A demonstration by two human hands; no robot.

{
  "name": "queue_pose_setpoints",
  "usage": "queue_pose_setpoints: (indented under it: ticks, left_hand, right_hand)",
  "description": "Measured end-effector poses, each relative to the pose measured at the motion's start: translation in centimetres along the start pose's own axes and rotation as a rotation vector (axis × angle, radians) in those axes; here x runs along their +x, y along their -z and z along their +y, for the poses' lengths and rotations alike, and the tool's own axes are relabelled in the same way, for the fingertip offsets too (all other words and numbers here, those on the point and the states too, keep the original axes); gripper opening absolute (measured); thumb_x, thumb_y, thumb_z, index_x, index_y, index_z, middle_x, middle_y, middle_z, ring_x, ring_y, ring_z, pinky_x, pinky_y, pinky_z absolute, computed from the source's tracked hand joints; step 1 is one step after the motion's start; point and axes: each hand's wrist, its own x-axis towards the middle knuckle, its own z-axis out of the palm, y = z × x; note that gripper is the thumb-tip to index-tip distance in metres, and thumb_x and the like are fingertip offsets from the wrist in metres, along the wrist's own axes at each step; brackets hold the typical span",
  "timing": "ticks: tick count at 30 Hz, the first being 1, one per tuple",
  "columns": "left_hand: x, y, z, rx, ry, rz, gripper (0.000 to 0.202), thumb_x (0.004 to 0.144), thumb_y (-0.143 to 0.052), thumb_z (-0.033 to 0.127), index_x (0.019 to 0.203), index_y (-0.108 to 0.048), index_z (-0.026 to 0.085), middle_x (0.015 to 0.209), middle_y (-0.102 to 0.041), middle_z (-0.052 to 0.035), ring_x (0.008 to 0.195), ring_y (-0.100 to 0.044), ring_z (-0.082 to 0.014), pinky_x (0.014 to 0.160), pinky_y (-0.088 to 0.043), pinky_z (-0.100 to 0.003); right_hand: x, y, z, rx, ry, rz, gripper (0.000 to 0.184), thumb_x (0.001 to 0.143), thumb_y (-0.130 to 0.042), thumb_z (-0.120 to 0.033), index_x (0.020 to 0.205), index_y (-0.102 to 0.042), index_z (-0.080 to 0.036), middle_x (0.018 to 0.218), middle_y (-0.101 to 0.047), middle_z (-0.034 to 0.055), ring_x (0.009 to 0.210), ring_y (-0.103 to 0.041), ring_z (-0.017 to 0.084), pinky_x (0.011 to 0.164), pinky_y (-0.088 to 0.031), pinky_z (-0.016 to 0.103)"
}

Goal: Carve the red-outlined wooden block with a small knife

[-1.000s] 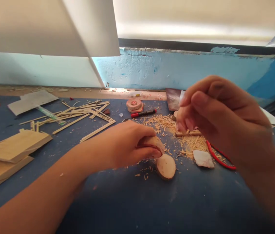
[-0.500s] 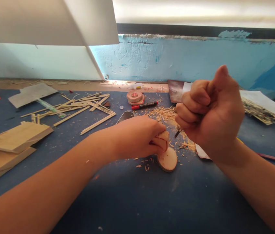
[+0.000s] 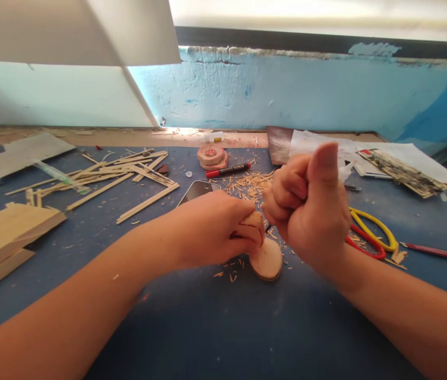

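Note:
My left hand [image 3: 207, 227] is closed around a small wooden piece [image 3: 254, 217] with dark red lines drawn on it, holding it over the round wood slice [image 3: 267, 264] that lies on the table. Beside it, my right hand [image 3: 310, 206] is a fist with the thumb pointing up. From the bottom of that fist sticks the thin dark tip of a tool [image 3: 268, 228], close to the wooden piece. The fist hides the rest of the tool, so its kind does not show. Whether the tip touches the wood, I cannot tell.
Wood shavings [image 3: 249, 183] lie behind my hands, near a red marker [image 3: 229, 170], a phone [image 3: 197, 190] and stacked pinkish discs [image 3: 211, 154]. Thin sticks [image 3: 148, 206] and wooden boards [image 3: 13, 227] are at left. Scissors [image 3: 381, 227] and a reddish pencil-like stick [image 3: 440, 252] lie at right.
My right hand has moved left and down, bringing the tool tip to the wooden piece. The scissors now show beside it. My left hand keeps its grip; the view has shifted slightly.

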Motion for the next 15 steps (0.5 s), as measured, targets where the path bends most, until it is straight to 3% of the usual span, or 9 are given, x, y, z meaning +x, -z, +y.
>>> queue_pose_setpoints:
  ticks: [7,10,12,15]
  left_hand:
    - [0.1,0.0,0.0,-0.017,-0.006,0.005,0.013,0.091,-0.066,0.016,0.081,-0.071,0.022,0.081,-0.08,0.0071,0.073,-0.069,-0.0138,0.066,-0.042,-0.026]
    - [0.1,0.2,0.0,-0.005,0.009,-0.002,0.013,0.091,-0.066,0.017,0.08,-0.07,0.021,0.077,-0.078,0.007,0.069,-0.066,-0.013,0.064,-0.04,-0.026]
    - [0.1,0.2,0.0,-0.008,-0.001,0.003,0.012,0.091,-0.066,0.016,0.08,-0.07,0.021,0.079,-0.079,0.0067,0.069,-0.066,-0.0131,0.065,-0.04,-0.026]
    - [0.0,0.0,0.0,-0.03,-0.019,0.02,0.012,0.09,-0.066,0.014,0.08,-0.069,0.021,0.081,-0.08,0.0072,0.07,-0.067,-0.0127,0.066,-0.04,-0.025]
  right_hand:
    - [0.1,0.6,1.5,-0.027,0.045,-0.047,0.06,0.11,-0.047,-0.064,0.067,-0.031,-0.026,0.059,-0.021,-0.0054,0.044,-0.022,0.012,0.04,-0.021,0.03]
    - [0.2,0.8,1.8,-0.149,0.02,-0.046,0.059,0.109,-0.043,-0.068,0.069,-0.03,-0.027,0.061,-0.021,-0.005,0.045,-0.025,0.013,0.039,-0.023,0.03]
    - [0.1,0.9,1.9,-0.255,0.073,-0.068,0.057,0.111,-0.036,-0.067,0.071,-0.032,-0.027,0.061,-0.025,-0.0044,0.046,-0.031,0.014,0.041,-0.03,0.031]
    - [-0.2,1.3,2.1,-0.362,0.241,-0.062,0.054,0.115,-0.032,-0.059,0.073,-0.045,-0.026,0.065,-0.042,-0.0006,0.058,-0.047,0.016,0.054,-0.043,0.035]
